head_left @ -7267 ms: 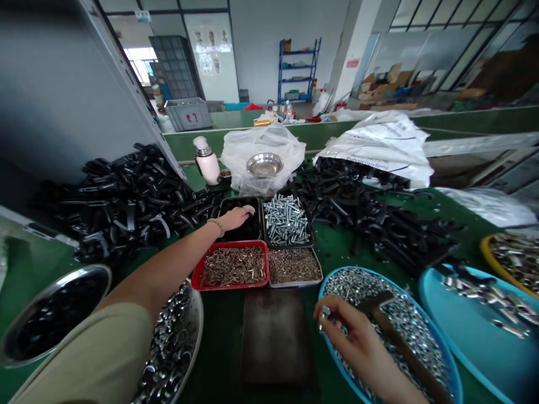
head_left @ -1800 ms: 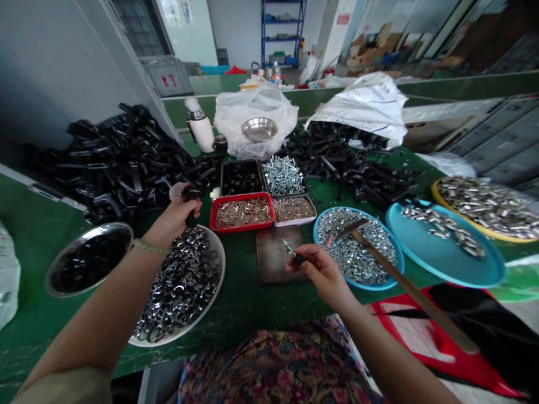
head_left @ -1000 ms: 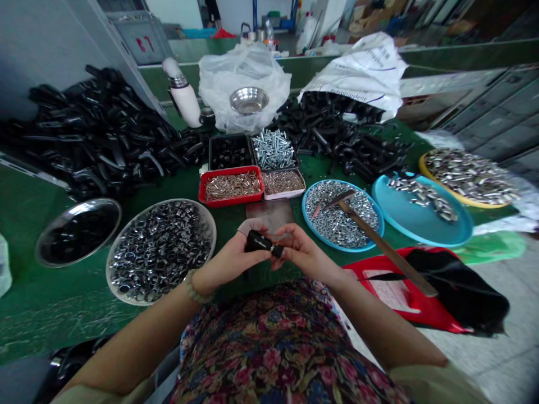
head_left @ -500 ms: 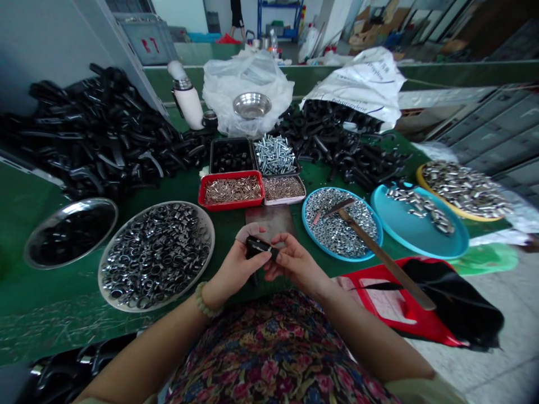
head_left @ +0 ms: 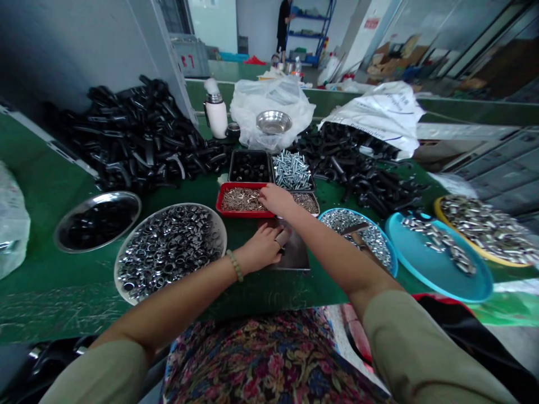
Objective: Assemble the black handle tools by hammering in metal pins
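Green workbench (head_left: 37, 314), hands (head_left: 273, 200) extended forward

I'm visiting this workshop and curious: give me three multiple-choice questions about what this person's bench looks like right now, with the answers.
1. Where is the person's left hand? A) at the dark metal plate B) gripping the wooden-handled hammer C) inside the black plastic tray
2. What colour is the rim of the round dish of silver hex nuts? A) red B) blue C) yellow
3. How does the white vacuum flask stand? A) upright B) on its side C) upside down

Answers: 1 A, the hand lies against the plate's edge. 2 B, a blue rim circles the nuts. 3 A, its cap points up.
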A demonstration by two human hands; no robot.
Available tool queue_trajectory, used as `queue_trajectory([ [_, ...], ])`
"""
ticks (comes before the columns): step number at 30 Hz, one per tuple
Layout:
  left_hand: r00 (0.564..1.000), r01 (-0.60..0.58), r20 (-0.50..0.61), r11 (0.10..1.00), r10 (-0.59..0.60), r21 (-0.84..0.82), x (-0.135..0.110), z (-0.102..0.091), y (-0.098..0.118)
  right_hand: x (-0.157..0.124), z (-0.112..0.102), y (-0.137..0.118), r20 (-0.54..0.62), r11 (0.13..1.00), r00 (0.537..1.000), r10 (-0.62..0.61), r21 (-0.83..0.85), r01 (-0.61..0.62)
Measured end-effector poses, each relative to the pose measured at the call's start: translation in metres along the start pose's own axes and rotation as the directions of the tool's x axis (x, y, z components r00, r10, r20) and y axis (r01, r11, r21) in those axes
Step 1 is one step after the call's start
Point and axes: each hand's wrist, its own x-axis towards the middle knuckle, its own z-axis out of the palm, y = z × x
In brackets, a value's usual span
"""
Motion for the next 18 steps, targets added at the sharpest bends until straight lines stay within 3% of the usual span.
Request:
queue_trajectory([
  [4, 0.997, -0.054, -0.053, 0.995, 0.059, 0.088, 0.005, 0.027, 0.004, 0.033, 0.017, -0.010, 0.065, 0.994, 0.998, -0.017, -0.102, 0.023],
  [9, 0.982, 0.064, -0.178, 0.998, -0.066, -0.017, -0.007, 0.028, 0.005, 0.026, 0.016, -0.004, 0.029, 0.992, 0.997, -0.074, -0.096, 0.076],
  [12, 0.970, 0.128, -0.190, 0.984, -0.150, -0.126, -0.007, 0.027, 0.005, 0.004, 0.009, 0.006, -0.018, 0.997, 0.997, -0.076, -0.017, 0.076],
  [14, 0.961, 0.169, -0.189, 0.969, -0.203, -0.182, -0.004, 0.028, 0.005, -0.024, 0.008, 0.016, -0.070, 0.981, 0.997, -0.039, 0.185, 0.051],
  [16, 0.954, 0.192, -0.189, 0.959, -0.232, -0.210, -0.002, 0.030, 0.005, -0.058, 0.011, 0.027, -0.083, 0.904, 0.995, 0.058, 0.428, -0.017],
  [18, 0.953, 0.191, -0.193, 0.956, -0.235, -0.221, -0.001, 0.032, 0.005, -0.091, 0.018, 0.037, -0.021, 0.822, 0.987, 0.159, 0.557, -0.120],
])
